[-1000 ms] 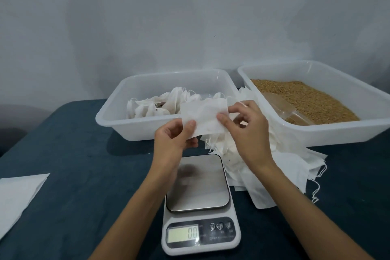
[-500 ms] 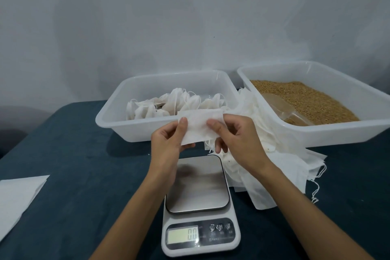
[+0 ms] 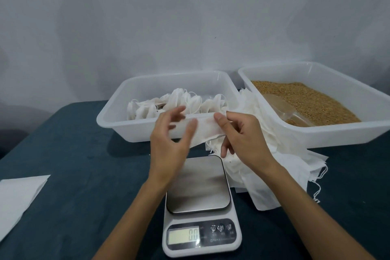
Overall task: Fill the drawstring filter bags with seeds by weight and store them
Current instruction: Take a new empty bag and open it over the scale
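Note:
I hold an empty white filter bag (image 3: 205, 130) flat and sideways above the scale (image 3: 198, 186), in front of the left tub. My right hand (image 3: 242, 139) pinches its right end between thumb and forefinger. At the bag's left end is my left hand (image 3: 168, 145), blurred, with the thumb on the front face and the fingers spread behind. The right tub (image 3: 316, 135) holds brown seeds (image 3: 312, 99) and a clear scoop (image 3: 280, 107). Several filled bags (image 3: 175, 103) lie in the left tub (image 3: 114, 122). The scale's display (image 3: 183, 236) reads zero.
A heap of empty bags (image 3: 272, 160) with loose drawstrings lies between the scale and the seed tub. A white sheet (image 3: 19, 196) sits at the table's left edge. The table has a dark blue cloth (image 3: 84, 175). A pale wall stands close behind the tubs.
The bag has come down and tipped from upright to lying flat and sideways. My left fingers have spread out behind it, and both hands have shifted slightly lower.

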